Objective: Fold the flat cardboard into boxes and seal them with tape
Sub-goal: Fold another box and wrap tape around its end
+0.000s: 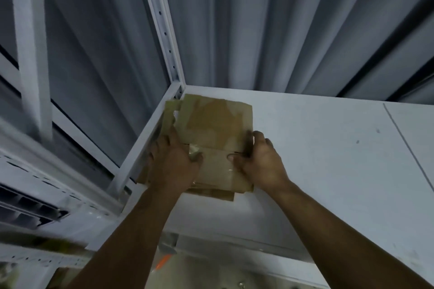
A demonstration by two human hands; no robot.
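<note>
Grip: left hand (pixel 172 163), right hand (pixel 261 163) on flat cardboard (pixel 216 122)

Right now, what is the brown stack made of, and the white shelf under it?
The brown stack looks like cardboard: matte tan sheets with torn, ragged edges. A glossy strip on it is probably plastic tape, since it glints. The white shelf looks like painted metal or coated board; smooth, scuffed, hard to tell which.

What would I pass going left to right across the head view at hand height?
side rail → left hand → flat cardboard → right hand → white shelf top → seam line in that top
</note>
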